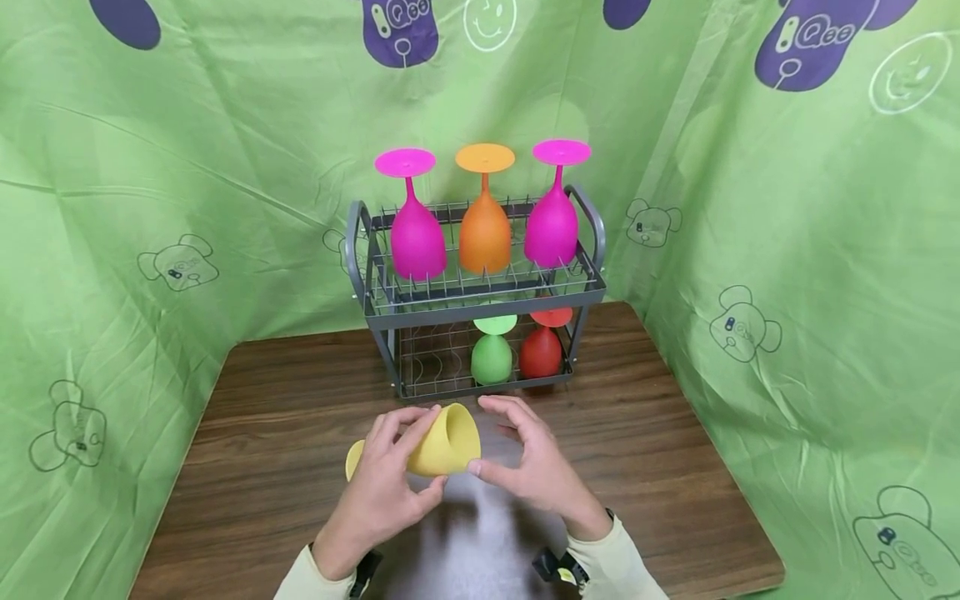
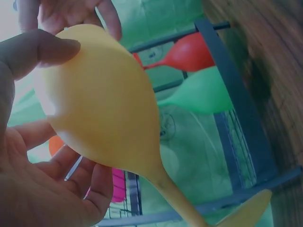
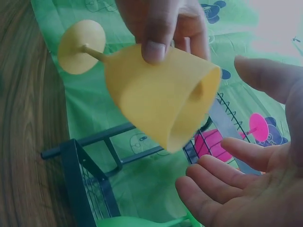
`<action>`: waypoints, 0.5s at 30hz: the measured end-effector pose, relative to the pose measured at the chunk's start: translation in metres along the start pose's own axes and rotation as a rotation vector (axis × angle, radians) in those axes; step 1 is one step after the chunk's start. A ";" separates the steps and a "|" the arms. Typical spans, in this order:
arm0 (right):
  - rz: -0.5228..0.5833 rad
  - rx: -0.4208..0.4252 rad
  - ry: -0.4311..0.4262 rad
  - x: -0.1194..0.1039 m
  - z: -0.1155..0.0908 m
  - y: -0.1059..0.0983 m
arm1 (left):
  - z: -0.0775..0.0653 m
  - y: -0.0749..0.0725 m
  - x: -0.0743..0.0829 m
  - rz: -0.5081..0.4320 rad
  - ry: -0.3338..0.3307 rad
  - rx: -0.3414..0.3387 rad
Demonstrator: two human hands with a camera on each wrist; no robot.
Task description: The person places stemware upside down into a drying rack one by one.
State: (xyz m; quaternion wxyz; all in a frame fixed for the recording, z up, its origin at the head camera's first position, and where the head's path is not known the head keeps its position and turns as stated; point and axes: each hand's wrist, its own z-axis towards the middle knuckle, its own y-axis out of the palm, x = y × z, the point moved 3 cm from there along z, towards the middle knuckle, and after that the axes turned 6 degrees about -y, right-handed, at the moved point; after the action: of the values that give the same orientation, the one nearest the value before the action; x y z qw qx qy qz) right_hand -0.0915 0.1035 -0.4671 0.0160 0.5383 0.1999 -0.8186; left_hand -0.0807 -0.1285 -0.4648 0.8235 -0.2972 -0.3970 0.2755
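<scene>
In the head view, a yellow goblet (image 1: 442, 446) lies sideways in the air above the front of the table, its mouth facing right. My left hand (image 1: 386, 479) grips its bowl between thumb and fingers. The goblet's foot (image 3: 81, 46) and thin stem point left, as the right wrist view shows. Close to the rim is my right hand (image 1: 536, 462), thumb and fingers spread apart. A gap separates that hand's fingers from the rim in the right wrist view, and it holds nothing.
Behind the hands stands a grey two-tier rack (image 1: 480, 310). Upside down on top are two pink goblets (image 1: 417, 237) (image 1: 552, 229) and an orange one (image 1: 484, 237). A green goblet (image 1: 492, 360) and a red one (image 1: 540, 353) sit below. Green cloth (image 1: 247, 142) surrounds the wooden table (image 1: 262, 433).
</scene>
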 end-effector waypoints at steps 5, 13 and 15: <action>0.003 -0.044 0.034 0.001 -0.001 0.006 | 0.002 0.006 0.008 0.034 0.052 -0.047; 0.036 -0.039 0.043 0.005 -0.005 0.013 | 0.003 0.010 0.017 0.094 0.106 -0.069; 0.048 -0.028 0.053 0.007 -0.006 0.014 | 0.004 0.011 0.018 0.113 0.119 -0.073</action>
State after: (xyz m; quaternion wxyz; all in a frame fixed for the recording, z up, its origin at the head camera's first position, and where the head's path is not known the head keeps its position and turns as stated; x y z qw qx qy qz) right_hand -0.0856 0.0945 -0.4795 0.0378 0.5643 0.1986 -0.8004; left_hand -0.0761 -0.1079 -0.4615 0.8174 -0.3650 -0.3396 0.2886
